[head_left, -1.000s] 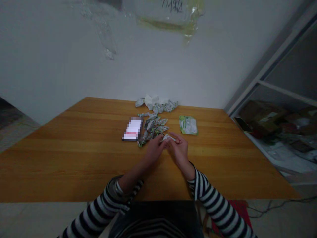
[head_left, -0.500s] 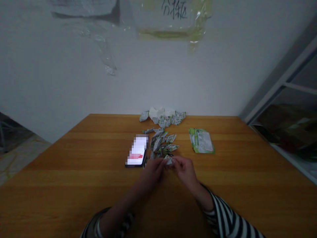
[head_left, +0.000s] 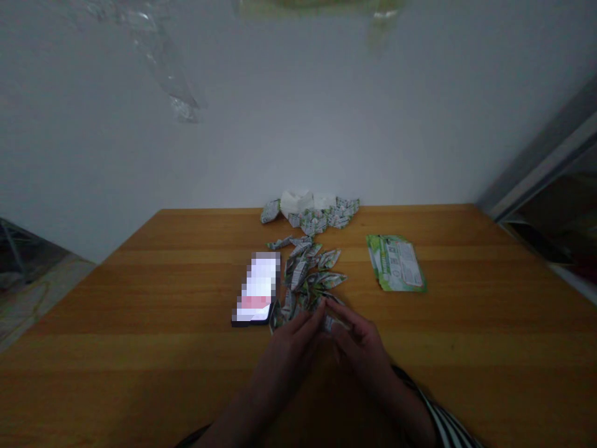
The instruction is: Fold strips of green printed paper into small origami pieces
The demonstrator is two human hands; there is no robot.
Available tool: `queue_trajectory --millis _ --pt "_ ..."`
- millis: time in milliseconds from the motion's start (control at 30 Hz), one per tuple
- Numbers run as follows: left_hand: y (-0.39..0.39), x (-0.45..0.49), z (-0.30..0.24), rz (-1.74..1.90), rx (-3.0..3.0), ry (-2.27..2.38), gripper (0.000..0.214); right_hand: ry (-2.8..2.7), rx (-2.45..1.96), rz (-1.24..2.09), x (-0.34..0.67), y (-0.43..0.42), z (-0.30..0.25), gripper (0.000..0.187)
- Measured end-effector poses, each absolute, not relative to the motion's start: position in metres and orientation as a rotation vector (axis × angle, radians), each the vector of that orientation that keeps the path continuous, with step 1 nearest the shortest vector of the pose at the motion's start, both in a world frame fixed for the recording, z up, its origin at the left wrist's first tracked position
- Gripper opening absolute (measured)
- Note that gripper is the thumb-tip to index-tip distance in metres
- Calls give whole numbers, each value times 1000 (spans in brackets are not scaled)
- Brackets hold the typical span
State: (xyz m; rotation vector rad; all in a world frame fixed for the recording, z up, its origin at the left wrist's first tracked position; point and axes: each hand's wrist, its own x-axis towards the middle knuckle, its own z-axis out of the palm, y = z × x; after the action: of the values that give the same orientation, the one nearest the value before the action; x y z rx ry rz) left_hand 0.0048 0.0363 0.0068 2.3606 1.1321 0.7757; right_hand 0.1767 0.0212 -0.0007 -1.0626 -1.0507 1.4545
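My left hand (head_left: 286, 354) and my right hand (head_left: 361, 351) meet in front of me, with a small folded piece of green-and-white printed wrapper (head_left: 330, 322) pinched between their fingers. Just beyond the fingertips lies a loose heap of similar folded pieces (head_left: 303, 274). A second cluster of folded pieces (head_left: 321, 216) sits near the far table edge around white crumpled paper (head_left: 295, 202). To the right lies a flat green-and-white packet (head_left: 396, 263). My hands touch neither the packet nor the far cluster.
A smartphone (head_left: 257, 289) with a lit, blurred screen lies left of the heap, close to my left hand. All of this rests on a wooden table (head_left: 140, 298) against a white wall (head_left: 280, 124). Shelving (head_left: 545, 186) stands at the right.
The view has tilted, so the table sits higher in the picture and less of my sleeves shows. My hands stay together on the folded piece, slightly lower in the picture.
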Motion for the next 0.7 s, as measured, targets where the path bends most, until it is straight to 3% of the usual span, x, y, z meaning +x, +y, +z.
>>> queue_trajectory --millis 200,433,700 --pt "33 11 9 701 2400 1134 51 -1108 -985 1525 178 18 -8 66" --pt "29 12 20 566 2103 1042 52 -1324 -1140 1209 185 17 -7 48" --pt "26 9 21 617 1940 926 62 -1562 -1166 985 188 15 -11 53"
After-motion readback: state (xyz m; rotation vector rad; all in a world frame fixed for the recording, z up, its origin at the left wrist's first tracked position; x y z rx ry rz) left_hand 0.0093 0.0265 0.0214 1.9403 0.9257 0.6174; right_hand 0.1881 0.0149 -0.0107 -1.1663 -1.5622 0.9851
